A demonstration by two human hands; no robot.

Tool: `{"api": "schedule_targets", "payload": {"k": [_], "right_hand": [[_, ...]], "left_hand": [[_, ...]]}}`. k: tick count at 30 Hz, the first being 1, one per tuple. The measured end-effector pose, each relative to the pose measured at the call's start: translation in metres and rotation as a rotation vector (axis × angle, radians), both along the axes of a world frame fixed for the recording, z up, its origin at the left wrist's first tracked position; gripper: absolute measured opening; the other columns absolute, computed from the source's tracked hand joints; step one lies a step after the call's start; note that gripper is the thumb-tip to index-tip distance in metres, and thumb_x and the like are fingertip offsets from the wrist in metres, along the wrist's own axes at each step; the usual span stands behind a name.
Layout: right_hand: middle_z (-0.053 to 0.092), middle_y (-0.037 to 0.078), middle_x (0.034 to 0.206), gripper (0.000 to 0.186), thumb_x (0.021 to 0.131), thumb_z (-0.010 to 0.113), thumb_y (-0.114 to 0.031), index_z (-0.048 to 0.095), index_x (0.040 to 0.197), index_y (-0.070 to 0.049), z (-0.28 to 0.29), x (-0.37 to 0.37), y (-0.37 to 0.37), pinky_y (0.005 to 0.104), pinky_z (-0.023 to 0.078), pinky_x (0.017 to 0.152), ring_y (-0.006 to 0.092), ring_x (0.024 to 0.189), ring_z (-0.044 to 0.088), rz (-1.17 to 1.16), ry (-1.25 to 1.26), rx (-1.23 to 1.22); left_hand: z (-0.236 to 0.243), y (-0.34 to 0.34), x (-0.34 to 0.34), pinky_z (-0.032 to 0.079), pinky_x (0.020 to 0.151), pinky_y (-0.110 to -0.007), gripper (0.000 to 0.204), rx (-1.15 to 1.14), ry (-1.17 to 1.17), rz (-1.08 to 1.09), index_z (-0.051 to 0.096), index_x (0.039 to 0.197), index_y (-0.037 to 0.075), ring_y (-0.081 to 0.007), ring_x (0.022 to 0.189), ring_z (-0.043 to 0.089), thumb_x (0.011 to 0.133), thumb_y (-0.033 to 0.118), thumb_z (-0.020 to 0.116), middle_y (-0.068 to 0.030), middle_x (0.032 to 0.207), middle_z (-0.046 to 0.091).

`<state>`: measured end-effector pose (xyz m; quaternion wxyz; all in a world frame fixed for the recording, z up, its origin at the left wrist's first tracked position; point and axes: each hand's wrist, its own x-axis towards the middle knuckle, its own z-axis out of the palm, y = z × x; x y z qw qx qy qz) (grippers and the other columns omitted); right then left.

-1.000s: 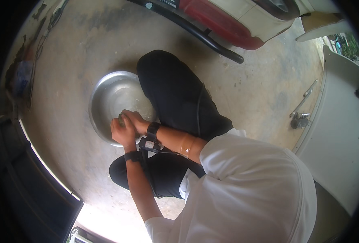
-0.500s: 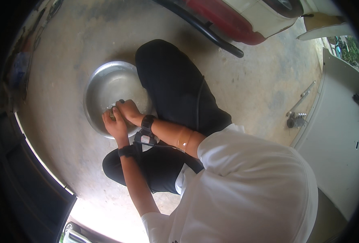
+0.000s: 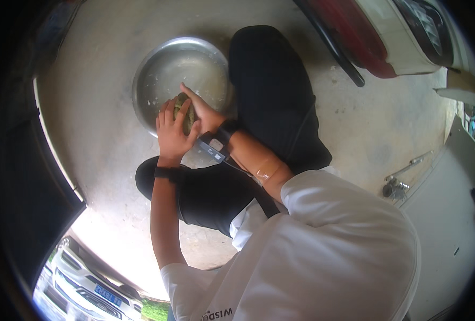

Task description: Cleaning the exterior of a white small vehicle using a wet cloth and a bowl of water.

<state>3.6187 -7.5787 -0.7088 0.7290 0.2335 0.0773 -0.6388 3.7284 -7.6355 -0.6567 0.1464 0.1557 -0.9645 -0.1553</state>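
Observation:
I squat on a concrete floor over a round metal basin (image 3: 157,69) with a little water in it. Both hands hold a small green-brown rounded object (image 3: 183,111) at the basin's near rim. My left hand (image 3: 172,136) cups it from below and the left. My right hand (image 3: 204,113) presses on it from the right. Each wrist wears a dark band, and a small black device (image 3: 211,148) hangs by the right wrist. What the object is cannot be told.
My black-trousered knees (image 3: 269,80) flank the basin on the right and below. A red and white vehicle (image 3: 387,37) stands at the upper right. A metal tool (image 3: 400,182) lies on the floor at the right. A dark doorway edge (image 3: 50,160) curves along the left, with a car (image 3: 87,283) outside.
The view has swung, so the basin now sits higher and more to the right. Both hands stay closed on the object, which now shows more between them at the basin's rim.

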Motion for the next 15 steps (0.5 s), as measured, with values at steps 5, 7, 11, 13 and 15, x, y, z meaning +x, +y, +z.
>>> {"api": "schedule_targets", "payload": {"k": [5,7,11,13,15], "right_hand": [[0.044,0.012,0.124,0.069,0.079,0.066,-0.012,0.027,0.135,-0.003,-0.020,0.015,0.002,0.0309,0.037,0.099,0.0208,0.115,0.045,-0.006,0.441,-0.128],[0.045,0.012,0.124,0.064,0.079,0.062,-0.003,0.029,0.134,-0.004,-0.025,0.020,0.016,0.0331,0.039,0.098,0.0202,0.115,0.046,-0.255,1.283,-0.378],[0.059,0.003,0.088,0.016,0.088,0.046,-0.024,0.056,0.089,-0.012,0.013,0.024,0.011,0.0272,0.048,0.072,0.0133,0.078,0.057,-0.167,1.229,-0.117],[0.059,0.003,0.087,0.016,0.088,0.045,-0.022,0.056,0.089,-0.011,0.011,0.022,0.006,0.0279,0.049,0.073,0.0133,0.079,0.057,-0.042,1.022,0.014],[0.059,0.003,0.086,0.016,0.088,0.044,-0.020,0.056,0.088,-0.010,-0.005,0.019,0.003,0.0286,0.049,0.073,0.0133,0.080,0.057,0.074,0.814,0.154]], "left_hand": [[-0.010,-0.004,-0.001,0.041,0.076,-0.040,0.040,-0.201,0.077,0.002,0.060,0.107,0.011,-0.0291,0.089,0.052,0.071,0.030,0.061,-0.0136,0.103,0.053],[-0.015,-0.002,-0.003,0.042,0.073,-0.039,0.037,-0.231,0.094,0.004,0.061,0.103,0.011,-0.0282,0.085,0.053,0.070,0.028,0.062,-0.0133,0.100,0.054],[-0.016,-0.002,-0.002,0.043,0.063,-0.036,0.024,-0.214,0.127,0.074,0.062,0.089,0.011,-0.0261,0.076,0.054,0.068,0.022,0.063,-0.0094,0.088,0.055],[-0.016,-0.001,-0.005,0.043,0.061,-0.036,0.019,-0.184,0.099,0.096,0.062,0.085,0.011,-0.0254,0.074,0.054,0.068,0.020,0.062,-0.0072,0.082,0.054],[-0.017,0.003,-0.009,0.043,0.057,-0.036,0.012,-0.168,0.073,0.128,0.059,0.074,0.011,-0.0247,0.068,0.054,0.067,0.020,0.062,-0.0063,0.073,0.052]]}}
